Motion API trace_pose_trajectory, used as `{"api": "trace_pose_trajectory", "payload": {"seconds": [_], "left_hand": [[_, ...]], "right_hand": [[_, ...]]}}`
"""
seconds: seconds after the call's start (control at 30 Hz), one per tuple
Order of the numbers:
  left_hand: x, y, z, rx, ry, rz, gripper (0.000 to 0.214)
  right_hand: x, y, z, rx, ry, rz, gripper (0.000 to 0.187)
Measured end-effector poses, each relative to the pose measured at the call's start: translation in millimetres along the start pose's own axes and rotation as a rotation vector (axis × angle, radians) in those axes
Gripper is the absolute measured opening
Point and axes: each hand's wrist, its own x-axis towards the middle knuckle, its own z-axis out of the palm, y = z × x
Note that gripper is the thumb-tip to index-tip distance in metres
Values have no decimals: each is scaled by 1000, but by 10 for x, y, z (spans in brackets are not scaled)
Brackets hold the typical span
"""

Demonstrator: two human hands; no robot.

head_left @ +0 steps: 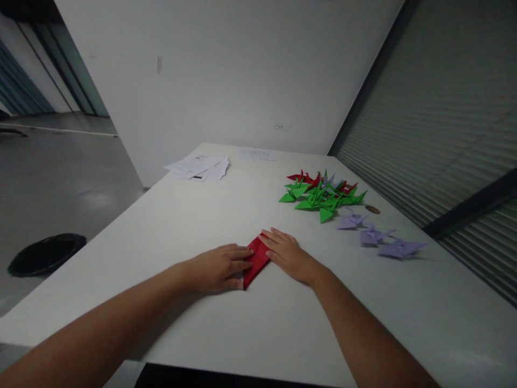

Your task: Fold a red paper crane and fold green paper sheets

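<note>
The flattened left hand (220, 268) touches the left side of a folded red paper piece (258, 260), lying on the white bench (194, 215) between both hands, long axis slanting away rightward; the right hand (287, 255), fingers extended, touches its far end.

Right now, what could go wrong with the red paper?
Two risks. The left hand and right hand both press on the red paper; uneven pressure could skew a crease. Purple paper cranes sit on the table out beyond the right hand, so a wide rightward sweep might knock them.
</note>
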Motion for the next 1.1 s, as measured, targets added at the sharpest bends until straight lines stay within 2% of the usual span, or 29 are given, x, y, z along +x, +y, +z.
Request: {"api": "trace_pose_trajectory", "payload": {"seconds": [0.17,0.27,0.6,0.83,1.1], "left_hand": [[-15,4,-45,-28,-41,-17,60],[-8,17,-62,-34,-38,-15,60],[-20,3,-36,-30,-7,-14,61],[-17,17,-42,-22,-23,-19,63],[-3,46,-83,-12,-5,25,54]], "right_hand": [[-88,77,-141,169,101,-152,50],[-106,62,-166,211,127,-195,47],[-4,-31,-107,199,84,-203,29],[11,-44,-88,218,88,-185,24],[34,-85,-101,220,76,-192,21]]}}
